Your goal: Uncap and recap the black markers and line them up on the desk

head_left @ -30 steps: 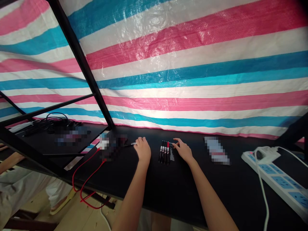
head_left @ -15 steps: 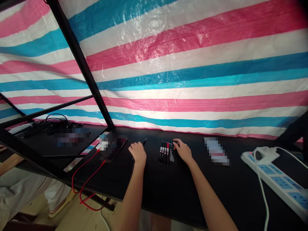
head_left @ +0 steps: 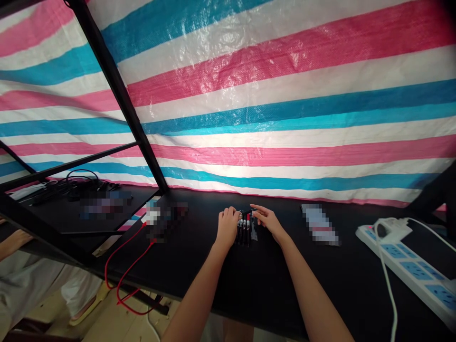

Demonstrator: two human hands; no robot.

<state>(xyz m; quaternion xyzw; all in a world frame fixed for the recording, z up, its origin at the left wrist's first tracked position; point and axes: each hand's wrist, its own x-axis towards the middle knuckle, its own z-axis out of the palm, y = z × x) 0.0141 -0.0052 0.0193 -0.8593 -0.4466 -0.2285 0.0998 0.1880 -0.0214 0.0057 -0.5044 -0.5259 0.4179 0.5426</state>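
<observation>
Several black pens with white markings lie side by side on the black table, a red part showing among them. Across their far ends, a dark pen is held sideways between my hands. My left hand is closed on its left end, fingers bent, just left of the row. My right hand pinches its right end between thumb and bent fingers, with the index finger stretched out above. The fingertips partly hide both ends of this pen.
A blurred pale packet lies right of the pens. Further right are a white power strip and cable. Red cables hang at the left, near a black metal frame. Another person's arm shows at far left.
My left hand has moved right, from beside the loose pen to the row, and now holds that pen. My right hand has moved slightly and closed on its other end.
</observation>
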